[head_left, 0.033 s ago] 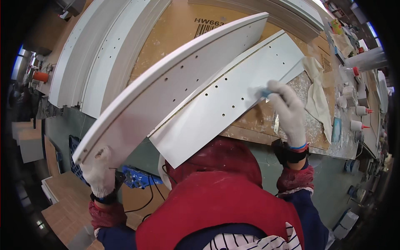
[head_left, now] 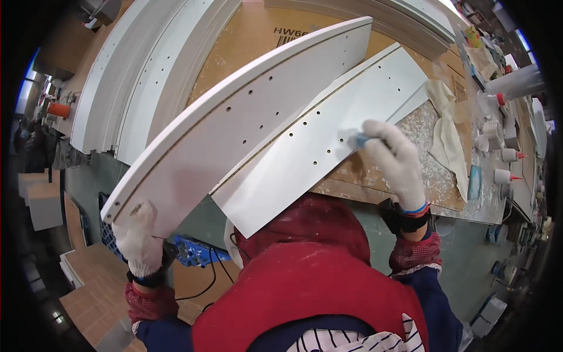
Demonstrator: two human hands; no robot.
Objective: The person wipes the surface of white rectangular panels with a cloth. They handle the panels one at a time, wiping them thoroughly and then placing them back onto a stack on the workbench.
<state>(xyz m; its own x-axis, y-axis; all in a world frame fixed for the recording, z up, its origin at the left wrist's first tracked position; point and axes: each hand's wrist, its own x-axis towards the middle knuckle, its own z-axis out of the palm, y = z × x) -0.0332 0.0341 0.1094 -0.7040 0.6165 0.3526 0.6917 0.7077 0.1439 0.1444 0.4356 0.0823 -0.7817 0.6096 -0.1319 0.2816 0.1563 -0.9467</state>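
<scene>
My left hand [head_left: 138, 240], in a white work glove with a hole, closes on the lower left end of a long white panel [head_left: 234, 111]. That panel is tilted up on its edge, with a groove and drilled holes along its face. Beside it a second white panel [head_left: 275, 188] with a grooved edge and several holes lies flatter on the table. Over this second panel's right side, my gloved right hand [head_left: 399, 155] pinches a small blue thing [head_left: 359, 141], blurred by motion. Whether the blue thing touches the surface I cannot tell.
Stacked white panels [head_left: 138, 88] stand at the left, with more along the back. A brown cardboard sheet [head_left: 246, 41] covers the table. A pale cloth [head_left: 446, 129] hangs at the right, near small white bottles with red tips [head_left: 503, 176]. Black cables [head_left: 212, 276] run below.
My right hand and the small blue thing have shifted left and slightly down over the second panel. The tilted panel's far end has moved slightly left; my left hand still grips it.
</scene>
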